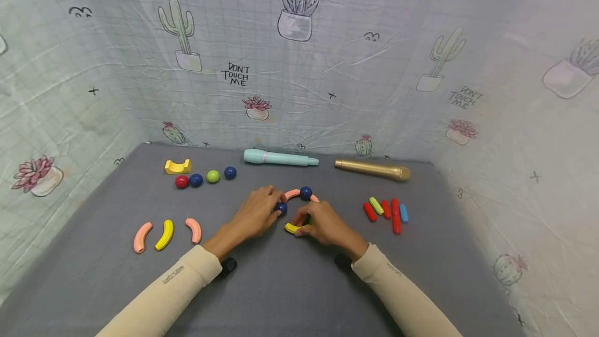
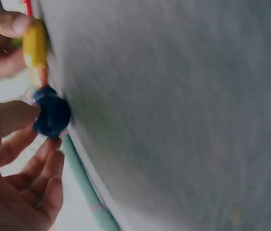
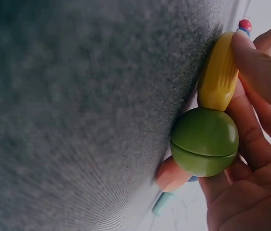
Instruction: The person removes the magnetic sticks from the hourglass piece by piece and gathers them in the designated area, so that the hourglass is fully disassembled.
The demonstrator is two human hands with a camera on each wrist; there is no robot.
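Note:
On the grey tabletop [image 1: 281,285] lies a partial ring of curved pieces and balls. My left hand [image 1: 273,207] pinches a dark blue ball [image 1: 281,208] [image 2: 52,115] at the ring's left side. My right hand [image 1: 303,225] grips a yellow curved piece [image 1: 292,228] [image 3: 217,72] at the front. In the right wrist view a green ball [image 3: 205,142] sits against that yellow piece, inside my palm, with a pink curved piece [image 3: 170,176] beyond it. At the ring's far side a pink curved piece [image 1: 292,193] meets another blue ball [image 1: 305,193].
A teal stick [image 1: 280,158] and a gold stick [image 1: 373,169] lie at the back. A yellow arch block [image 1: 178,166] and several balls [image 1: 204,177] sit back left. Curved pieces [image 1: 165,234] lie front left, several straight pieces [image 1: 386,211] to the right. Printed cloth walls surround the table.

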